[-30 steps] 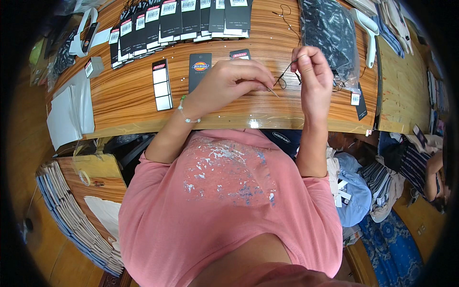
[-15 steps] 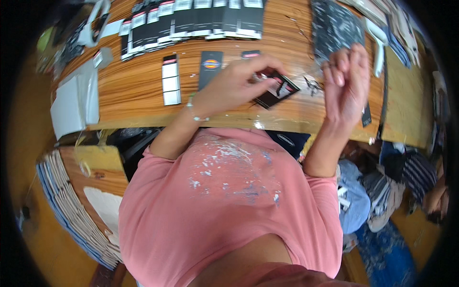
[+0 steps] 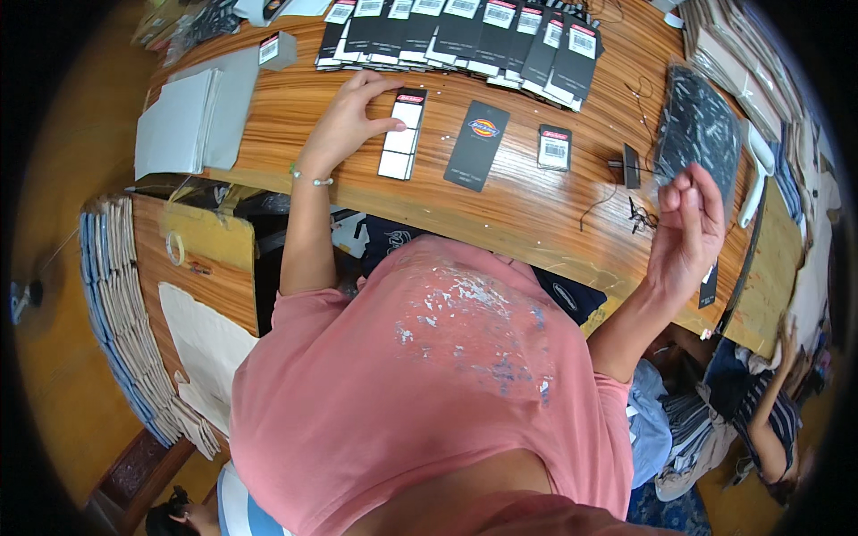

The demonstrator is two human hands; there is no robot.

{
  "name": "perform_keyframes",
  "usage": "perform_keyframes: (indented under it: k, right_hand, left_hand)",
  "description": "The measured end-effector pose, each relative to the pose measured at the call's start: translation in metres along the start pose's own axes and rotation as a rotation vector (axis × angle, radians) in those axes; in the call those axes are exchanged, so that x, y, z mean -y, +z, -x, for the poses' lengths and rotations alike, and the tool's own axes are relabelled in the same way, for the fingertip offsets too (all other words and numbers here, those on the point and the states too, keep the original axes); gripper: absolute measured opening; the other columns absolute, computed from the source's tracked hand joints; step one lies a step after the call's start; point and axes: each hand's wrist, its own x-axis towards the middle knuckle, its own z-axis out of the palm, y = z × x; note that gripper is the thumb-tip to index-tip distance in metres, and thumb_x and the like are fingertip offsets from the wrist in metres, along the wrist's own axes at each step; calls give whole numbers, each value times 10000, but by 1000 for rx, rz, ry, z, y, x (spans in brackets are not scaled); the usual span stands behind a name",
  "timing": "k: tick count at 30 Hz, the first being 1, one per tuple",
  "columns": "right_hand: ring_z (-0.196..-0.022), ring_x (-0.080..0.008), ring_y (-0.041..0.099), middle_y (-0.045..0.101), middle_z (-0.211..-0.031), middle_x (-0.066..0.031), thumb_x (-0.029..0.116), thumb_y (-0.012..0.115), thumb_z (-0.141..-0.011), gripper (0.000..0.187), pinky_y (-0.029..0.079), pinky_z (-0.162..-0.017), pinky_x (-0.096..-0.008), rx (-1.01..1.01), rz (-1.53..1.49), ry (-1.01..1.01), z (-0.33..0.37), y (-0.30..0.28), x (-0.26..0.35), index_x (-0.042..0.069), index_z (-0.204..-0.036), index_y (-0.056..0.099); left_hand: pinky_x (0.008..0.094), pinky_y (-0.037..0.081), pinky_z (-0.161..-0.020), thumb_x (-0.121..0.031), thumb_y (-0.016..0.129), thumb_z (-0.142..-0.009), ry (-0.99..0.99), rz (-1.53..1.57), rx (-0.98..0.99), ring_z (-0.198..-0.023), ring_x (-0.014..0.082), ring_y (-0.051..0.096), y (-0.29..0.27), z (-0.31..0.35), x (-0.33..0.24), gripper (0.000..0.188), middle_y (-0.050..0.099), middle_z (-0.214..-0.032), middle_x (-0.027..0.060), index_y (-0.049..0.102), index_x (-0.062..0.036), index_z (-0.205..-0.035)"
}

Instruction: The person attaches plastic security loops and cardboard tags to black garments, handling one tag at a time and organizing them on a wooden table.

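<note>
Left hand (image 3: pixel 344 125) sat upper centre-left of the frame, fingers spread and flat on the wooden table (image 3: pixel 295 134), fingertips on the top edge of the black-and-white hang tag (image 3: pixel 402 134) lying there; not clamped, just pinning or about to slide it. Right hand (image 3: pixel 684 228) was raised at the right of the frame, well apart from the left, fingers curled loosely upward; whether it held a thin string I couldn't tell, too small to see. Just left of that hand, black string loops (image 3: pixel 639 214) lay on the wood, with a dark plastic bag (image 3: pixel 702 134) beyond. A larger black tag (image 3: pixel 478 143) and a small black tag (image 3: pixel 554 147) lay at centre, between the hands; a row of stacked tags (image 3: pixel 465 31) ran along the top edge, grey folded sheets (image 3: pixel 183 116) at upper left. My read: for a clean pick, slide the tag toward the table edge with flat fingers rather than pinching it off the surface, keep its punched end facing the right hand, and take one string only, since the loops looked tangled.
</note>
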Motion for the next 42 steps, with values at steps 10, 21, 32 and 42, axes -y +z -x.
perform_keyframes:
  k: [10, 21, 32, 42]
  right_hand:
    - [-698, -130, 577, 625, -823, -141, -1, 513, -850, 254, 459, -670, -237, 1, 347, -122, 8, 20, 4, -53, -1096, 479]
    - [-741, -132, 546, 588, -756, -106, -21, 472, -861, 218, 402, -717, -234, 56, 394, -229, 21, 44, 0, 17, -1041, 355]
    - [-666, -118, 464, 499, -754, -56, -38, 462, -855, 209, 384, -644, -231, 114, 362, -112, 38, 62, -10, 37, -1024, 364]
    - [-579, -44, 482, 569, -665, -44, -8, 574, -789, 232, 393, -507, -186, 114, 724, -77, 55, 108, -21, 17, -947, 406]
  left_hand:
    - [204, 454, -673, 4, 633, -761, -179, 664, -84, -797, 96, 555, 0, 2, -25, 315, 575, -878, 43, 496, -10, -1044]
    - [172, 419, -565, -56, 604, -806, -195, 592, -69, -647, 40, 502, -7, -14, -47, 244, 585, -780, 7, 527, 7, -1028]
    - [195, 451, -678, -37, 620, -791, -97, 655, -160, -767, 84, 561, 0, 0, -25, 251, 601, -846, 46, 554, 14, -1028]
    - [189, 456, -584, -30, 651, -757, 259, 650, -130, -711, 73, 590, 14, 12, -122, 134, 646, -819, 29, 634, -11, -888]
